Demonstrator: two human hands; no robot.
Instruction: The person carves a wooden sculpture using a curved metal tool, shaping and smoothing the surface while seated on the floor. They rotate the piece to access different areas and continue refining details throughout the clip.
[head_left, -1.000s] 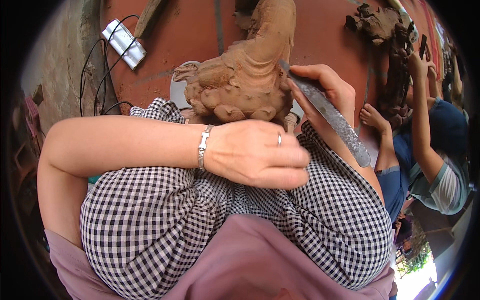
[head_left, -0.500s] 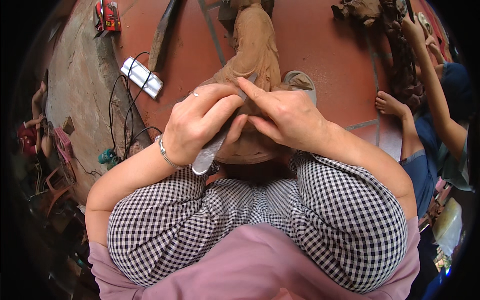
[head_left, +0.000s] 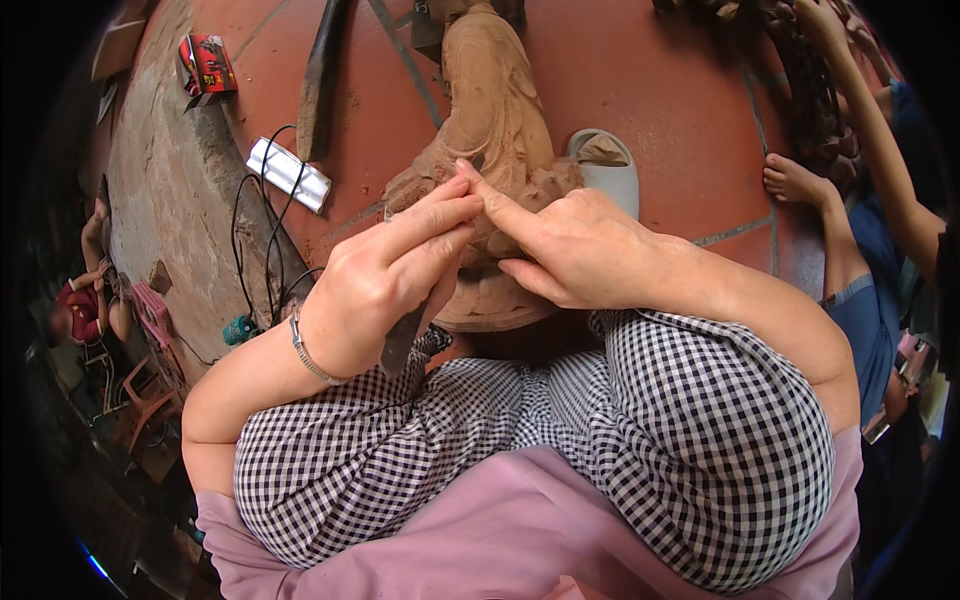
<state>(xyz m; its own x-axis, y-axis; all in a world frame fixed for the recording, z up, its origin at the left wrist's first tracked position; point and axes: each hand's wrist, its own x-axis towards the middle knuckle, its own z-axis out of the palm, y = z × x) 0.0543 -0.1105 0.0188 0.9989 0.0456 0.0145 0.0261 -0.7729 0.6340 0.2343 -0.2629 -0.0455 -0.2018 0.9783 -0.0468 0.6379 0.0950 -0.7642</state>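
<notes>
A brown wooden carving (head_left: 492, 95) with folded drapery lies lengthwise before me, its rounded base near my knees. My left hand (head_left: 385, 262) is closed round a flat metal carving tool (head_left: 404, 342), whose dark near end shows below the palm; its exact kind is unclear. Fingers of that hand cover most of the tool. My right hand (head_left: 580, 245) meets the left fingertips over the carving, its index finger laid along the tool's far end and its thumb beside the wood. The other right fingers are curled and partly hidden.
A long dark tool with a wooden end (head_left: 318, 120), a silver-white block (head_left: 288, 174) and black cable (head_left: 268, 240) lie left. A red box (head_left: 208, 66) sits farther back. Right of the carving is a pale sandal (head_left: 612, 180). Another person's bare foot (head_left: 795, 180) rests at far right.
My left fingers have straightened somewhat, and the tool has turned so its near end looks darker and narrower. Both hands remain together over the carving. The whole view has shifted slightly.
</notes>
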